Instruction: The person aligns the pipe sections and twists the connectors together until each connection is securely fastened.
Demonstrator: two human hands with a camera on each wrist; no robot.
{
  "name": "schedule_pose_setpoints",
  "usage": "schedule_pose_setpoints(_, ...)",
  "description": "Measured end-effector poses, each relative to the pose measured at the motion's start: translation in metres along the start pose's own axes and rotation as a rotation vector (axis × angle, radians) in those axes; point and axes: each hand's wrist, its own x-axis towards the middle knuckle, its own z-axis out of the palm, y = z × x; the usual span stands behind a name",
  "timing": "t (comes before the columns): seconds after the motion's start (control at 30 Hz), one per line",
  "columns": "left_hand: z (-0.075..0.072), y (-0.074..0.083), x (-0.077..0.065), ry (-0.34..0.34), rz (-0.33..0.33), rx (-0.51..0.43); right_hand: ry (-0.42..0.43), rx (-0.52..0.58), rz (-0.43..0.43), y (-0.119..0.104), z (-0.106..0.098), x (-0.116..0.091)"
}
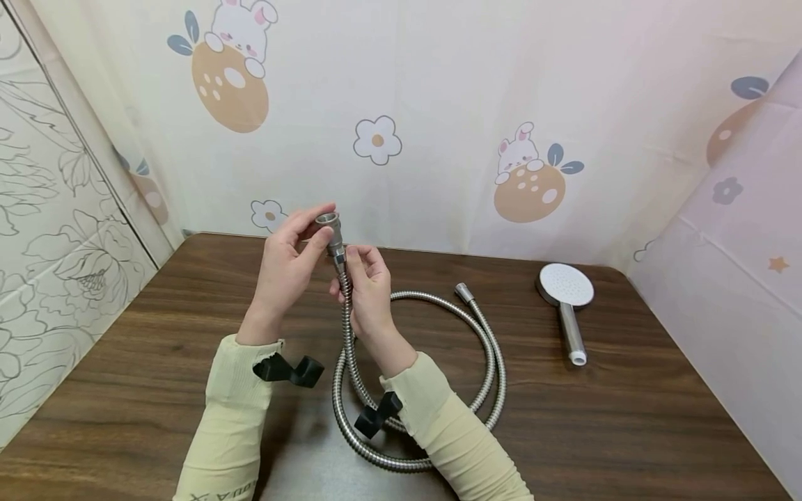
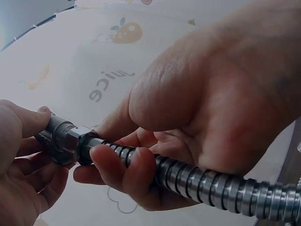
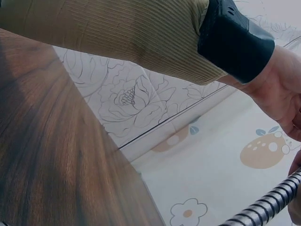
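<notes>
My left hand (image 1: 285, 268) pinches a metal fitting (image 1: 328, 223) between thumb and fingers, its round open end tilted upward. Below the fitting, a hex nut (image 2: 82, 136) joins it to the ribbed metal shower hose (image 1: 347, 306). Right under that joint, my right hand (image 1: 372, 296) grips the hose, fingers curled round it in the left wrist view. The rest of the hose lies looped on the table, with its other end, a smooth metal cone (image 1: 464, 292), free. Only part of my left hand (image 3: 284, 89) shows at the edge of the right wrist view.
A shower head (image 1: 566, 285) with white face and metallic handle lies at the right of the dark wooden table (image 1: 658, 417). Patterned curtains (image 1: 438, 69) hang behind and at both sides. Black camera mounts (image 1: 288, 369) sit on both cuffs.
</notes>
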Motion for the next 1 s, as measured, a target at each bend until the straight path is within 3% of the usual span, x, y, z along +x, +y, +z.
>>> schedule_pose_setpoints(0.17, -0.0008, -0.0013, -0.0001, 0.024, -0.003, 0.003, -0.064, 0.011, 0.001, -0.0032, 0.0009, -0.0019)
schedule_pose_setpoints(0.33, -0.0019, -0.0012, -0.0004, 0.032, -0.017, 0.008, -0.118, -0.046, 0.008, -0.0043, 0.0016, -0.0025)
schedule_pose_setpoints(0.83, -0.0024, 0.0046, -0.0005, 0.036, -0.008, 0.009, -0.189, 0.003, -0.053, -0.0031, 0.0016, -0.0021)
schedule_pose_setpoints(1.0, -0.0027, 0.0045, -0.0009, 0.031, -0.006, -0.007, -0.196, 0.004, -0.027, -0.0031, 0.0025, -0.0028)
